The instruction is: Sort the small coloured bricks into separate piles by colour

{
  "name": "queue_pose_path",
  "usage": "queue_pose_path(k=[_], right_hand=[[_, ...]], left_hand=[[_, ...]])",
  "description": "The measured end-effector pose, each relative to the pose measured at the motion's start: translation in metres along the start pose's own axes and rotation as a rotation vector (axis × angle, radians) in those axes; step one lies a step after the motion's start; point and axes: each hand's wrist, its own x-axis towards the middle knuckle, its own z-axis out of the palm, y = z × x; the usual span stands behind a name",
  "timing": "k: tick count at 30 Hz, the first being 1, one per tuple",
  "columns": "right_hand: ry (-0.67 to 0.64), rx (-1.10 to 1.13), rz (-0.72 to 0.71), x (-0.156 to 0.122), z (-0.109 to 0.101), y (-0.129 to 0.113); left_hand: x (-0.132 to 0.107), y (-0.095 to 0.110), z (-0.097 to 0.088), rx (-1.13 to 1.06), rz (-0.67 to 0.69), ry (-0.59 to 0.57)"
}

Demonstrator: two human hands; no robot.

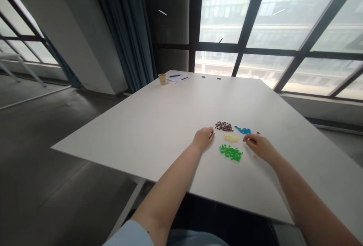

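Small plastic pieces lie sorted by colour on the white table: a dark brown pile, a blue pile, a pale yellow pile and a green pile. My left hand rests on the table just left of the brown and yellow piles, fingers curled loosely. My right hand lies right of the yellow pile with its fingertips pinched together near the blue pile; what they hold is too small to see. A single red piece sits beyond that hand, and a tiny yellow piece beside it.
At the table's far left corner stand a small paper cup, a blue pen and some papers. Large windows run behind the table, a dark curtain hangs at the left, and the floor drops away left of the table edge.
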Motion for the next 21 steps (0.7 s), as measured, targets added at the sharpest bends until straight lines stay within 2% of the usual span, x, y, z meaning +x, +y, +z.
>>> queue_pose_path(k=[2,5,8,10,12,14,16,21], right_hand=[[0.011,-0.029,0.005,-0.014,0.002,-0.002],[0.105,-0.063,0.015,-0.048,0.014,-0.015],[0.164,-0.101,0.005,-0.09,0.037,-0.034],[0.188,-0.169,0.048,-0.115,0.057,-0.045],[0.195,-0.247,0.098,-0.132,0.075,-0.053],[0.188,-0.315,0.151,-0.14,0.088,-0.06],[0.163,-0.357,0.199,-0.14,0.094,-0.066],[0.077,-0.38,0.269,-0.125,0.088,-0.076]], left_hand=[[-0.001,0.003,-0.001,0.011,-0.014,-0.002],[-0.013,0.013,0.0,0.072,-0.084,0.016],[-0.048,0.028,0.003,0.147,-0.176,-0.079],[-0.079,0.037,0.006,0.156,-0.173,-0.176],[-0.107,0.045,0.008,0.159,-0.139,-0.209],[-0.126,0.051,0.009,0.172,-0.118,-0.199],[-0.133,0.054,0.009,0.184,-0.103,-0.194],[-0.123,0.059,0.01,0.201,-0.084,-0.197]])
